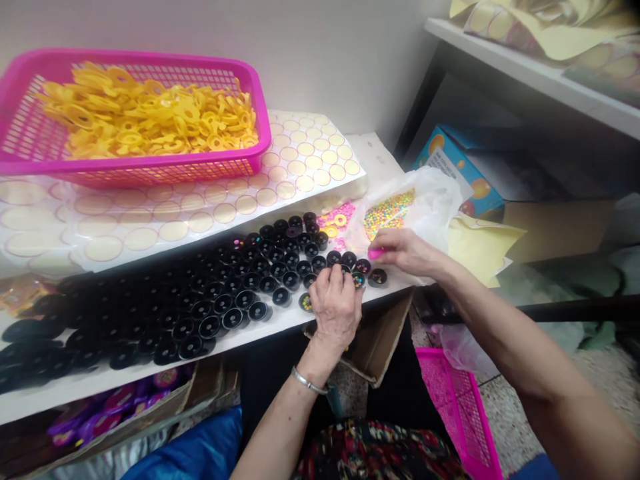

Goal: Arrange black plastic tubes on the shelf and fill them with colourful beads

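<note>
My left hand [336, 303] is closed, with its bent fingers down among the small black cups [257, 311] at the right end of the rows; its fingertips are partly hidden, but they grip a cup there. Beside that hand, one cup [306, 302] has colourful beads in it. My right hand [407, 252] pinches a small bright pink piece [375, 254], mostly covered by the fingers, just above the table edge of the bag. Behind it lies an open clear plastic bag [435, 193] with multicoloured beads [390, 212]. Small pink pieces [343, 217] and yellow rings [331, 231] lie left of the bag.
A pink basket [263, 127] full of yellow plastic pieces [165, 113] stands on sheets of round stickers [225, 213] at the back left. A shelf [530, 53] and blue box [450, 167] are at right. Below are a cardboard box [383, 340] and another pink basket [457, 413].
</note>
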`<state>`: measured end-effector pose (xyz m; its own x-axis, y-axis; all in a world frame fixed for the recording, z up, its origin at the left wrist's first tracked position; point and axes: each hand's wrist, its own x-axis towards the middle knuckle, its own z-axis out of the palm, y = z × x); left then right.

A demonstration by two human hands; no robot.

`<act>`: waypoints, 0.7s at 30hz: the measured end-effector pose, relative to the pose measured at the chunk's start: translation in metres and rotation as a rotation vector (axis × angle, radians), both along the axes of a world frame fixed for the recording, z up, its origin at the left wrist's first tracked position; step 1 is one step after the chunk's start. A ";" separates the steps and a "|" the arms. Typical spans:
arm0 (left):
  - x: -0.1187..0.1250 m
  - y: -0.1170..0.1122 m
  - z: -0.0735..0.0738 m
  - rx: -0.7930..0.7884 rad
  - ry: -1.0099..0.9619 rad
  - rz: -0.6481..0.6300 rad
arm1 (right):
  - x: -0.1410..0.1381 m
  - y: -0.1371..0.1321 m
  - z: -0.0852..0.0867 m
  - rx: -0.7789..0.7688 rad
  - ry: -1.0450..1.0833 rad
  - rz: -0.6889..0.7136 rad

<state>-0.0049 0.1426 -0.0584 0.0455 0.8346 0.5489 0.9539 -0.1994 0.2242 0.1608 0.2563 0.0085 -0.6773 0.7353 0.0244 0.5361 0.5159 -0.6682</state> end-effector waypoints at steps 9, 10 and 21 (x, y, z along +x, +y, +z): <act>-0.003 -0.006 0.006 0.117 0.002 -0.027 | -0.011 0.073 -0.025 0.225 -0.456 -0.384; -0.004 -0.007 0.007 0.137 -0.004 -0.027 | -0.015 0.077 -0.028 0.211 -0.445 -0.381; -0.039 -0.033 -0.005 0.359 -0.166 -0.018 | 0.013 0.082 -0.040 -0.076 0.066 -0.372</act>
<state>-0.0443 0.1096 -0.0639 -0.0554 0.5880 0.8070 0.9064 -0.3094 0.2876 0.1740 0.3387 -0.0310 -0.3631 0.9317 -0.0050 0.6315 0.2422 -0.7366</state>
